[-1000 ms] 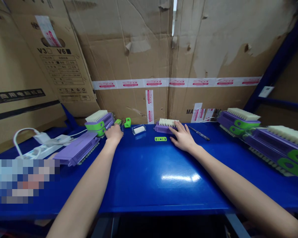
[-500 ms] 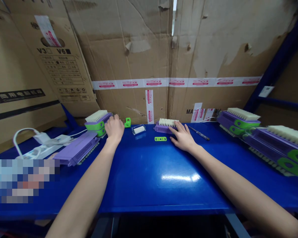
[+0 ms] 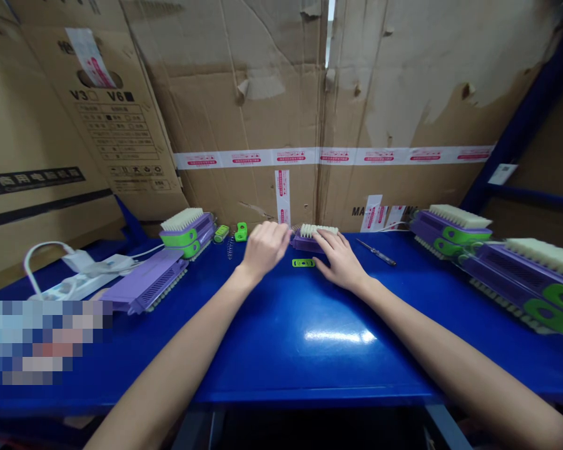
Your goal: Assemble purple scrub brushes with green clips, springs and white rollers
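Note:
My left hand (image 3: 265,247) is closed, its fingertips at the left end of a purple brush block with cream bristles (image 3: 318,231). A thin coil spring (image 3: 296,230) shows faintly at those fingertips. My right hand (image 3: 340,257) lies over the right part of the brush block with its fingers spread, touching it. In front of the block is a flat green plate with holes (image 3: 303,263), close to my right thumb. To the left of my left hand are a green bracket (image 3: 241,232), another coil spring (image 3: 230,246) and a small green piece (image 3: 222,234).
Purple-green brush units stand at left (image 3: 187,232) and right (image 3: 450,231). A purple brush half (image 3: 145,281) lies near a white power strip (image 3: 77,286). A screwdriver (image 3: 378,252) lies right of my hand. Cardboard (image 3: 244,125) walls the back of the blue table (image 3: 281,350).
My left hand has moved right from beside the left brush unit to the middle brush block, uncovering a spring and green piece. My right hand has shifted slightly left on the block.

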Demonstrator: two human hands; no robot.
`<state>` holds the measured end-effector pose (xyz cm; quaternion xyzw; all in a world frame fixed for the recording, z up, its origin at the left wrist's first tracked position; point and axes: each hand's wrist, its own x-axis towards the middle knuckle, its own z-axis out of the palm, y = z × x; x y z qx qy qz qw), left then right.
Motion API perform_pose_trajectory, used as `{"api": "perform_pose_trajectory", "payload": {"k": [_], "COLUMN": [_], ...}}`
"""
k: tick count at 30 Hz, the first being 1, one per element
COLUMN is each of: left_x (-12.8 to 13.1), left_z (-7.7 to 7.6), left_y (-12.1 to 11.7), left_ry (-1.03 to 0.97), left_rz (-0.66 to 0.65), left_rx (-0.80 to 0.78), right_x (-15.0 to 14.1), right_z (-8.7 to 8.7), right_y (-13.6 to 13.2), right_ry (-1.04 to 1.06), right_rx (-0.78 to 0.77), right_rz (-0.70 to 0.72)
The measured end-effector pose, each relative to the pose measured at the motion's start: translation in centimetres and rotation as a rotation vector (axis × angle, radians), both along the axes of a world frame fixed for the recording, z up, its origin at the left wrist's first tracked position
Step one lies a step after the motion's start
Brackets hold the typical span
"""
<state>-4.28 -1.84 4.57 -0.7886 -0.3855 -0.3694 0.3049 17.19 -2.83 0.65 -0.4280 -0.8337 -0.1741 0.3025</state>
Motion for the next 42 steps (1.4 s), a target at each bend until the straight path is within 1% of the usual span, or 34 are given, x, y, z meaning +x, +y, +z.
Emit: {"api": "perform_pose_trajectory", "payload": {"k": [3,5,6,8,11,13,15,17,20,22,26,31,33,35,39,42], "left_x": [2.4,3.4,3.6,3.6,3.1,2.7,2.3,2.1,2.1,2.3,2.7,2.9,3.0,3.1,3.2,3.2], "left_z": [-0.8,-1.4,-1.6,-2.1,-2.8,-3.4,-3.9,-4.2,-4.1,-3.9,-4.0,-4.2,-4.2,-4.2,-4.1,-4.1], "left_y": [-1.3,-1.8,-1.9,-1.7,-0.8,-0.1,0.4,0.7,0.8,0.7,0.4,0.1,0.0,-0.1,0.1,0.3], "left_ry": [-0.071,-0.121,-0.154,-0.232,-0.292,-0.229,-0.105,0.003,0.077,0.088,0.052,-0.029,-0.079,-0.132,-0.217,-0.289], "left_rz": [-0.233,-0.323,-0.342,-0.340,-0.267,-0.198,-0.148,-0.136,-0.145,-0.146,-0.145,-0.170,-0.154,-0.162,-0.226,-0.257], "left_rx": [-0.136,-0.262,-0.321,-0.432,-0.553,-0.595,-0.638,-0.690,-0.722,-0.694,-0.640,-0.741,-0.779,-0.798,-0.811,-0.819], "right_x": [-0.7,-0.9,-1.0,-0.8,-0.4,-0.1,0.1,0.3,0.3,0.2,0.0,0.0,0.0,-0.1,-0.2,-0.2], "right_z": [0.3,0.2,0.2,-0.1,-0.3,-0.3,-0.1,-0.1,-0.2,-0.4,-0.5,0.0,0.1,0.1,0.0,0.1], "right_y": [-0.6,-0.7,-0.7,-0.5,-0.1,0.1,0.2,0.4,0.5,0.7,0.8,0.5,0.4,0.4,0.4,0.3], "right_ry": [0.036,0.038,0.046,0.115,0.342,0.480,0.548,0.571,0.614,0.698,0.968,1.196,1.248,1.259,1.181,1.168], "right_rx": [-0.013,-0.075,-0.113,-0.191,-0.287,-0.342,-0.389,-0.410,-0.407,-0.461,-0.683,-0.870,-0.915,-0.921,-0.882,-0.889], "right_rz": [0.083,0.096,0.089,0.073,0.060,0.024,-0.025,-0.067,-0.087,-0.048,0.074,0.144,0.175,0.190,0.200,0.210]}}
